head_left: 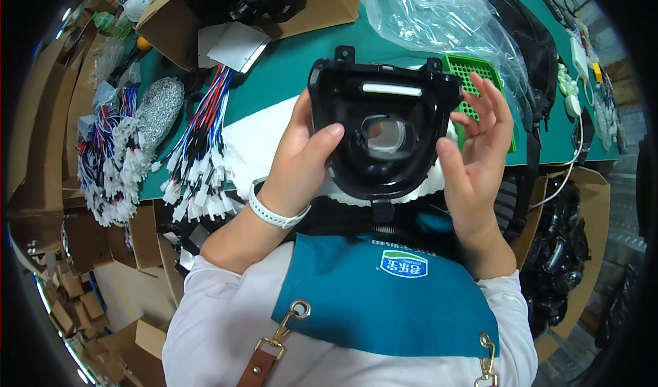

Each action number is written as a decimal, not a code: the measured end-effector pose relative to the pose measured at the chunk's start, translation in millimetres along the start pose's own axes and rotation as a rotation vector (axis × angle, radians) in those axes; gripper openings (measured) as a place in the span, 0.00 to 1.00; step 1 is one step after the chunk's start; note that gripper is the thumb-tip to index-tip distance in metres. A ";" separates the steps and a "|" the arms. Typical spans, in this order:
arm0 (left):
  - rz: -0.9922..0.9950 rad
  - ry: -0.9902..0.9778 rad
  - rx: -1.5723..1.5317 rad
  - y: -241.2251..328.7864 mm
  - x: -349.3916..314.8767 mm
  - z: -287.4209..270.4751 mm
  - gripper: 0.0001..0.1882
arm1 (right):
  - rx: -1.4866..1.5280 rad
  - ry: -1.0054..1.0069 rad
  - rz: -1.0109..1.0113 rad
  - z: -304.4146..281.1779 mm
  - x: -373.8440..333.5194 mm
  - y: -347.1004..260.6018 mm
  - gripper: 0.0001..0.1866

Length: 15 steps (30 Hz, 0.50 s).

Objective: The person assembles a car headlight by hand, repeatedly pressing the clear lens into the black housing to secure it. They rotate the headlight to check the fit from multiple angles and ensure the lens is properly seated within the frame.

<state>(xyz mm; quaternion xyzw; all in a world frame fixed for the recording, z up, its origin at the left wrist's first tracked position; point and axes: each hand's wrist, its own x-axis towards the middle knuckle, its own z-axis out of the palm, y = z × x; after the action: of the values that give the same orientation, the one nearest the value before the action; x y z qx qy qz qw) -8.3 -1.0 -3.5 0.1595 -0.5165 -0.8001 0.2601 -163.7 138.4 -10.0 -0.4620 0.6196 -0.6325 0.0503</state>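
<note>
The left hand point(299, 155) is gripping a glossy black housing point(343, 99) over a white sheet point(253, 137) on the green counter point(274, 79), while the right hand point(483, 164) is spreading its fingers point(502, 109) beside it. Colourful wire bundles point(202, 154) are lying farther left.

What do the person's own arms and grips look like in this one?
Loose white sleeves leave the forearms bare. The left grip and right grip are ungloved. A white band with small holes circles the left wrist; none shows on the right.
</note>
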 end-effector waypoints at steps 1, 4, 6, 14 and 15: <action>0.029 -0.008 0.010 0.9 -2.7 0.0 0.33 | 0.015 -0.018 -0.007 0.5 -0.9 -3.8 0.41; 0.097 -0.026 0.047 -0.3 -13.1 -2.1 0.34 | 0.271 -0.015 0.062 12.7 -6.1 -14.9 0.44; 0.104 -0.011 0.033 -2.5 -15.5 -3.1 0.36 | 0.444 -0.086 0.284 17.6 -9.8 -20.1 0.41; 0.207 -0.085 0.217 -6.7 -12.2 -1.3 0.51 | 0.621 -0.171 0.404 19.0 -13.2 -13.8 0.27; 0.196 -0.091 0.239 -5.8 -11.5 -1.5 0.50 | 0.621 -0.171 0.418 18.3 -13.4 -13.0 0.28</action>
<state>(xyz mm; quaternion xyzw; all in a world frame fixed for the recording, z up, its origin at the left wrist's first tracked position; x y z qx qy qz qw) 0.3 6.5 -9.5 0.1018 -0.6323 -0.7101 0.2926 -137.6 136.3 -9.8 -0.3396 0.4729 -0.7254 0.3672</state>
